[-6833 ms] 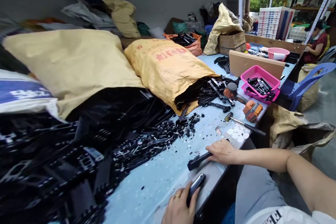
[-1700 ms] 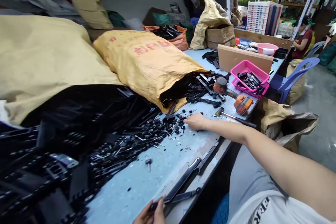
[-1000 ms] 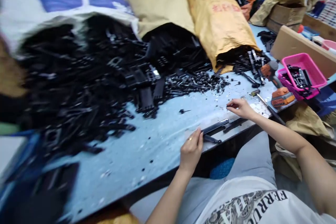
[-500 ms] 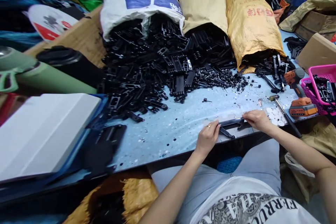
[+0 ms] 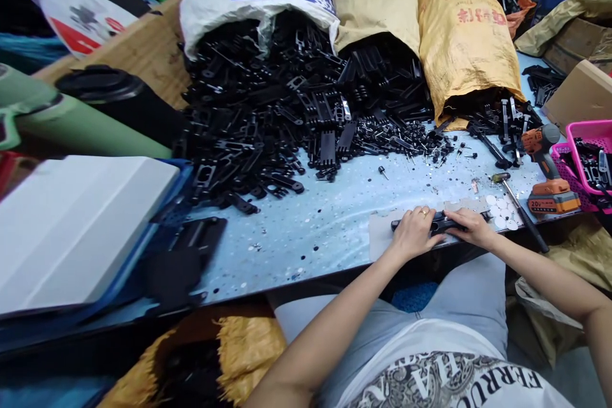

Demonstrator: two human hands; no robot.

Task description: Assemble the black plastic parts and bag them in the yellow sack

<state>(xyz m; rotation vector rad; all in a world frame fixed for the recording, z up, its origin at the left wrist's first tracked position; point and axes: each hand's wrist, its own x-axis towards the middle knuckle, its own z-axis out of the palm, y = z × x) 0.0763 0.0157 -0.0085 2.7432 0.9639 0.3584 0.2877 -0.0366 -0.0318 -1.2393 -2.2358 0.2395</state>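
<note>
A long black plastic strip-like part [image 5: 440,224] lies near the table's front edge, over a pale flat sheet [image 5: 380,239]. My left hand [image 5: 415,231] is closed on its left half, and that end pokes out past the fingers. On the right half, my right hand [image 5: 469,227] presses with its fingers, the two hands almost touching. The palms hide much of the part's shape. To the right lie several white discs [image 5: 501,211] and a hammer [image 5: 521,210]. An orange and black cordless drill [image 5: 545,169] stands on its battery beyond the hammer.
Black plastic parts [image 5: 258,121] are heaped at the back, spilling from a white sack [image 5: 205,6], a tan sack [image 5: 373,0] and a yellow sack [image 5: 466,44]. A pink basket [image 5: 590,127] stands at the far right. A white box [image 5: 81,229] and green bottle [image 5: 71,118] occupy the left.
My hands have come closer together, the left moving right and up onto the black part. The separate smaller black piece that showed below it is now out of sight. The view has shifted slightly.
</note>
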